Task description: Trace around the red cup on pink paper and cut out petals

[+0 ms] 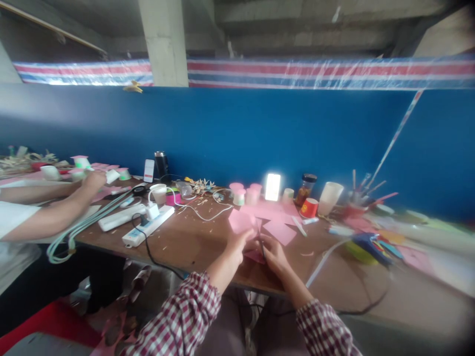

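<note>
Over the brown table, my left hand (238,245) is closed on a piece of pink paper (240,220), thumb on top. Close beside it, my right hand (273,253) is closed around dark-handled scissors (261,246), whose blades point up at the paper. Blur hides the exact cut line. A pink scrap (255,256) lies beneath my hands. Just beyond them are more pink sheets (281,231) and a pale stick-like tool (299,226). Paper cups with pink tops (239,197) stand behind the sheets.
A lit phone (272,187), a jar (306,188) and a red cup (308,208) stand along the blue partition (230,133). Power strips (148,226) with cables lie left. A co-worker's arm (52,210) reaches in there. Brushes and a tape roll (361,251) are right.
</note>
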The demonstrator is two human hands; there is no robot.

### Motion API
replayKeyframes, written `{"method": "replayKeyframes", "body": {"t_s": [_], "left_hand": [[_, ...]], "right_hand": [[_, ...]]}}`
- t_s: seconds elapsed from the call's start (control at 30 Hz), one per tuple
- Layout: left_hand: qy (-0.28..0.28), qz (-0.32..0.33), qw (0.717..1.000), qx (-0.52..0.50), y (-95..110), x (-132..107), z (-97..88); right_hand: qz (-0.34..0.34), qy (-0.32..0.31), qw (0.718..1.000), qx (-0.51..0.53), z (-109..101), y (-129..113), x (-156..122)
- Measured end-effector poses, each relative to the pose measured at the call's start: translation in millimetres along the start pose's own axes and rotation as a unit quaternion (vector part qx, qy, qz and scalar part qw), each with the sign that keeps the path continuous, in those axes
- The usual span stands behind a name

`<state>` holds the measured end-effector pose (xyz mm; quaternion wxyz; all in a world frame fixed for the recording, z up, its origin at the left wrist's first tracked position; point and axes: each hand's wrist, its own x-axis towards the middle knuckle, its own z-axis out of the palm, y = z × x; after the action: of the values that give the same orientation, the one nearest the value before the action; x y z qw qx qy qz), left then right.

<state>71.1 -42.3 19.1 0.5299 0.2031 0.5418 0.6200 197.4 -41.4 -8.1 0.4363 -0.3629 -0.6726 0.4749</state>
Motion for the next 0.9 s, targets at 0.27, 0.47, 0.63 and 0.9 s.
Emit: {"method": "replayKeyframes", "body": {"t_s": [0.27, 0.47, 0.63, 0.9], "left_hand": [[0.005, -0.002, 1.0, 0.003, -4.5, 6.5, -3.1], [0.006, -0.006, 1.0, 0.007, -4.3, 6.2, -2.8], [0.007, -0.014, 1.0, 0.015, -0.9, 2.6, -2.5], [0.018, -0.011, 0.999, 0.029, -1.1, 5.0, -1.9]], "right_hand": [[0.006, 0.001, 1.0, -0.002, 0.1, 2.4, 0.0], [0.01, 0.01, 1.0, -0.012, 0.6, -0.1, -0.3], [0.006, 0.012, 1.0, -0.015, -0.2, 0.6, -0.1], [0.01, 0.005, 1.0, -0.006, 0.9, 2.7, -0.1]]}}
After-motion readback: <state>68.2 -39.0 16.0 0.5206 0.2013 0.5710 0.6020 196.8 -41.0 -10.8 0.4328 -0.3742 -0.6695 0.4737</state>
